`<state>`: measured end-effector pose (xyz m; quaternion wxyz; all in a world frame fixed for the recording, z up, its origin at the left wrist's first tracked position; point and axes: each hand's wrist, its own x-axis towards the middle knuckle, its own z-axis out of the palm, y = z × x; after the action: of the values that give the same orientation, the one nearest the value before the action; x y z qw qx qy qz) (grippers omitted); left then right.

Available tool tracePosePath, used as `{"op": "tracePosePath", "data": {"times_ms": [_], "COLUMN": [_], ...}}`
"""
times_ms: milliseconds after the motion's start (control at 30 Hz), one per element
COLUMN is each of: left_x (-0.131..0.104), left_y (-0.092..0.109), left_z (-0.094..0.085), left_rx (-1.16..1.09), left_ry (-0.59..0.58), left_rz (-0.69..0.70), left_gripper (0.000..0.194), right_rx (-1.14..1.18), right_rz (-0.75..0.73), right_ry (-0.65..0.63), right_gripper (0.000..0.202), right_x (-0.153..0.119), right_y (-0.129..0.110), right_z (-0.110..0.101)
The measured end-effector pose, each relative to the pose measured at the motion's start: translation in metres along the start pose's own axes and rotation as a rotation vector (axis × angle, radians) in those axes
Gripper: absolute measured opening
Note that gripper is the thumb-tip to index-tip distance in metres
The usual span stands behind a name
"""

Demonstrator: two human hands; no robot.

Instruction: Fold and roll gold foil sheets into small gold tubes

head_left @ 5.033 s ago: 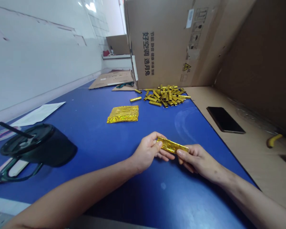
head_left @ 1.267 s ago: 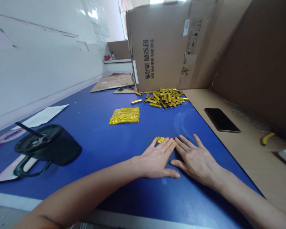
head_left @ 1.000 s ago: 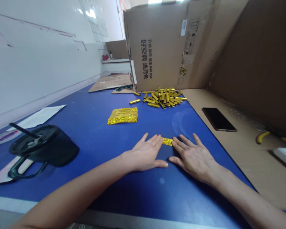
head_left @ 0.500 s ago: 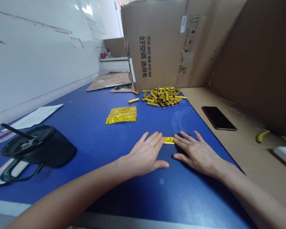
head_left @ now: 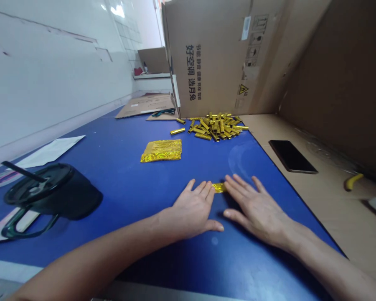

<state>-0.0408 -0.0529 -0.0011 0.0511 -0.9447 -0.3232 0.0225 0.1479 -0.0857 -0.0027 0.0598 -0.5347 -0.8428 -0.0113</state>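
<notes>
A small strip of shiny gold foil paper (head_left: pixel 219 188) lies on the blue tabletop between my hands, its ends covered by my fingers. My left hand (head_left: pixel 196 209) rests with fingers stretched out, their tips on the strip's left end. Over the right end is my right hand (head_left: pixel 253 205), fingers extended and slightly lifted, with the thumb apart. Beyond them lies a flat stack of gold foil sheets (head_left: pixel 161 150). Farther back, a heap of small gold foil tubes (head_left: pixel 217 126) sits against the cardboard, with a few loose tubes to its left.
A dark lidded mug with a straw (head_left: pixel 53 192) stands at the left, near a white paper (head_left: pixel 50 151). A black phone (head_left: pixel 292 156) lies on cardboard at the right. A large cardboard box (head_left: pixel 219 58) rises behind the heap.
My right hand has lifted a little from the foil strip. My left hand has moved slightly down, its fingers still on the strip. The whole view has shifted slightly.
</notes>
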Motion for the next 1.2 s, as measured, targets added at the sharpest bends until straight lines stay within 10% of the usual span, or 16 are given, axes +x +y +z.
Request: {"op": "tracePosePath", "data": {"times_ms": [433,700,1200], "left_x": [-0.002,0.014,0.013], "left_y": [0.007,-0.014,-0.015], "left_z": [0.0,0.004,0.008], "left_rx": [0.121,0.048,0.042], "left_ry": [0.103,0.203,0.232], "left_rz": [0.035,0.04,0.067], "left_gripper": [0.074,0.014,0.015], "right_rx": [-0.051,-0.124,-0.037], "right_rz": [0.052,-0.02,-0.115], "right_ry": [-0.05,0.08,0.167], "right_gripper": [0.054,0.028,0.027], "right_x": [-0.002,0.001,0.004], "right_y": [0.006,0.008,0.008], "right_z": [-0.001,0.004,0.01]}}
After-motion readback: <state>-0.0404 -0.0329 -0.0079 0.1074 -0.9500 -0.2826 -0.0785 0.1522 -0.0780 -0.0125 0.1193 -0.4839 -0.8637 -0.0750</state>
